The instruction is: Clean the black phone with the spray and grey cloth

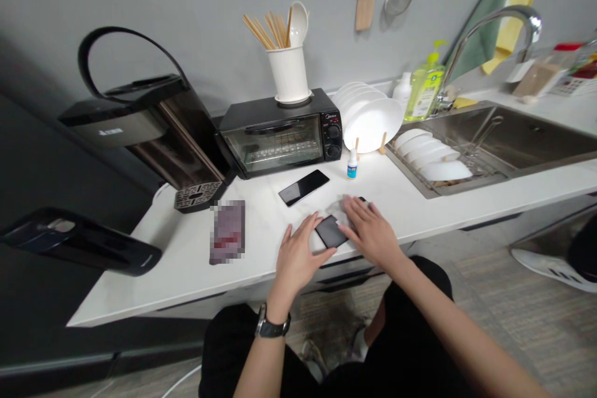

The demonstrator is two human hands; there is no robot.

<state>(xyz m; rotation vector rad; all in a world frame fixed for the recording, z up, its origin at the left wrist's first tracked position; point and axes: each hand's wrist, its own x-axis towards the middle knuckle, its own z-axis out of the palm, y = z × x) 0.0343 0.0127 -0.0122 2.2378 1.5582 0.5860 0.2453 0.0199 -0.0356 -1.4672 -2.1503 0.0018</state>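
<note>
A flat dark rectangular object with a glossy face (330,231) lies on the counter between my hands, partly covered; it looks like a phone. My left hand (298,256) is open at its left end, thumb and fingers spread around the edge. My right hand (372,231) lies flat with fingers stretched over its right part, slightly blurred. A small black corner shows past those fingertips. Something pale and translucent by the right fingers is too faint to name. Just behind lies a black phone (304,188), and a small white bottle with a blue label (352,165) stands upright.
A pixelated dark packet (227,233) and a dark flask (93,242) are on the left, below a drinks machine (172,130). Behind stand a toaster oven (280,143), a utensil holder (288,74) and racked plates (370,121). The sink (513,161) holds bowls (433,155).
</note>
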